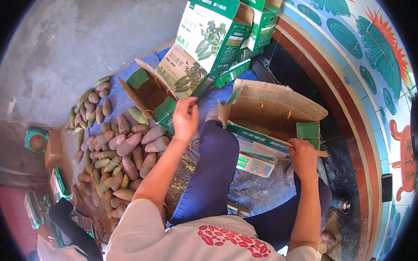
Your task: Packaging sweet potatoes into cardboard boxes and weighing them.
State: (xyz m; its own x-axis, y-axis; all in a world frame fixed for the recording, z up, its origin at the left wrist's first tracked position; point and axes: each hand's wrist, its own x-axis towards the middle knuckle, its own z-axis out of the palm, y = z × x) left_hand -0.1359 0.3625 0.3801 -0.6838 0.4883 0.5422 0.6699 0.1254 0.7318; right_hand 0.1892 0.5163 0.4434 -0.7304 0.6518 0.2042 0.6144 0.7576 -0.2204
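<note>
My right hand [304, 160] grips the near right edge of an open cardboard box [268, 103], brown inside with green outer panels. The box rests tilted on a digital scale [255, 165] with lit green digits. My left hand [185, 118] is raised in front of me, beside another open box [148, 93] with green flaps. The fingers of that hand are curled together, and whatever they might hold is too small to make out. A large heap of long radishes [129, 147], pinkish-brown and green, lies to the left of my left forearm.
Printed green-and-white cartons [210, 36] stand upright at the back. A blue sheet [118, 90] lies under the heap. At the lower left another person [65, 246] sits by a second scale [87, 224]. A tiled wall [353, 47] curves along the right.
</note>
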